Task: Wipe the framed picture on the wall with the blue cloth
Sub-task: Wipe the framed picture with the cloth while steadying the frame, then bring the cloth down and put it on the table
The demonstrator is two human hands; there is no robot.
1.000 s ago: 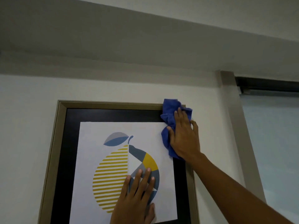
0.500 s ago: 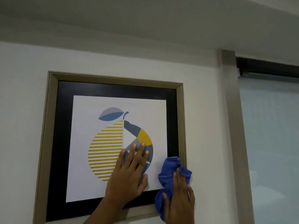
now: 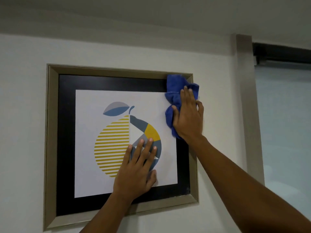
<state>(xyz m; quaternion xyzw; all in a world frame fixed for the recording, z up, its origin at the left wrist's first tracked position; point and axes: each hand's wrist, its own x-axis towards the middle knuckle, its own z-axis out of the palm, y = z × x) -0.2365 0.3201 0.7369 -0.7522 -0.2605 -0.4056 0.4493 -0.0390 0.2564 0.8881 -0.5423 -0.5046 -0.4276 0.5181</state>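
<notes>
Head view: right hand (image 3: pixel 187 118), fingers spread, presses bunched cloth (image 3: pixel 173 98) on picture (image 3: pixel 50 132) top-right corner. Left hand (image 3: pixel 136 172) flat, fingers spread, steadies print. Mid-wipe; next likely a stroke along the frame edge.

The framed picture (image 3: pixel 117 132), a striped yellow fruit print in black mat and beige frame, is hung on the wall; the bunched blue cloth (image 3: pixel 173 98) is pressed against its upper right corner.
</notes>
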